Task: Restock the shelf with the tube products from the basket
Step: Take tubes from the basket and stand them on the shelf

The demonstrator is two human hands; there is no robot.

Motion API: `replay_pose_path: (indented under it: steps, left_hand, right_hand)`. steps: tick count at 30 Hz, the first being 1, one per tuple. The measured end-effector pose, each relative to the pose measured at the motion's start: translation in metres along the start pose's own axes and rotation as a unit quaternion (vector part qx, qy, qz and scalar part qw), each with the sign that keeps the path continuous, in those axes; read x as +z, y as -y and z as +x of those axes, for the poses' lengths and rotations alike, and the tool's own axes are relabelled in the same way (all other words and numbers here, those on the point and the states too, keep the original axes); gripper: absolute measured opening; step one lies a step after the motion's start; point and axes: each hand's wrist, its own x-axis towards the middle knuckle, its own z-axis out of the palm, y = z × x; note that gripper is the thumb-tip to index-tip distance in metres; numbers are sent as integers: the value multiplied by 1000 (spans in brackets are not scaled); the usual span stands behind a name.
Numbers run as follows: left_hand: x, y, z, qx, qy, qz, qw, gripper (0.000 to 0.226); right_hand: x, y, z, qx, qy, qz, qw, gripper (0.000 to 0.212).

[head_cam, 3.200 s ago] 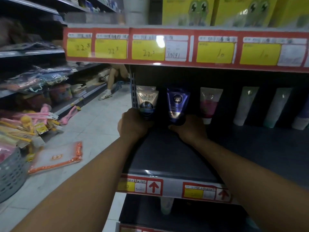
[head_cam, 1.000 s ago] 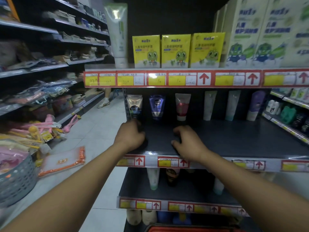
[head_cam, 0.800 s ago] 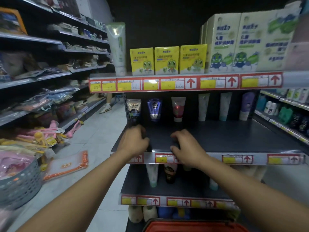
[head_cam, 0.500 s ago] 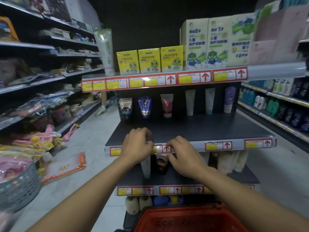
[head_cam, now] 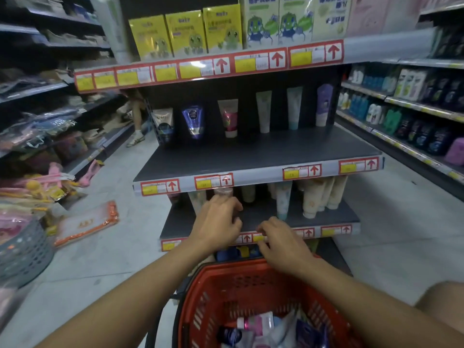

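Note:
A red basket (head_cam: pixel 226 292) sits low in front of me with several tubes (head_cam: pixel 256 325) lying in its bottom. The dark middle shelf (head_cam: pixel 251 151) carries a row of upright tubes at its back: a beige one (head_cam: pixel 163 124), a blue one (head_cam: pixel 193 119), a pink one (head_cam: pixel 229 116) and pale ones further right. My left hand (head_cam: pixel 216 222) and my right hand (head_cam: pixel 281 242) hover above the basket's far rim, in front of the lower shelf (head_cam: pixel 326 217). Both hands hold nothing, fingers loosely spread.
The top shelf holds yellow boxes (head_cam: pixel 185 31). A grey basket (head_cam: pixel 22 249) and an orange-edged packet (head_cam: pixel 85 224) lie on the floor at left. Another person's leg (head_cam: pixel 136 121) shows down the left aisle. Shelves of bottles (head_cam: pixel 406 116) line the right aisle.
Both hands let go of the tubes on the middle shelf and came back and down toward the basket. My view pulled away from the shelf, bringing the red basket into sight.

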Motion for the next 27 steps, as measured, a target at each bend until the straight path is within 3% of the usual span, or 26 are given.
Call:
replay_pose_path:
  steps: [9, 17, 24, 27]
  left_hand:
    - [80, 13, -47, -32, 149, 11, 988, 29]
    - [162, 35, -98, -95, 297, -29, 950, 36]
    - [224, 58, -130, -173, 350, -103, 915, 28]
    - [244, 68, -143, -224, 374, -115, 893, 27]
  right_hand:
    - [61, -46, -30, 83, 103, 19, 991, 33]
    - [116, -84, -64, 175, 244, 35, 953, 28]
    - [181, -118, -115, 311, 389, 53, 866, 16]
    - [203, -133, -127, 350, 409, 81, 839, 12]
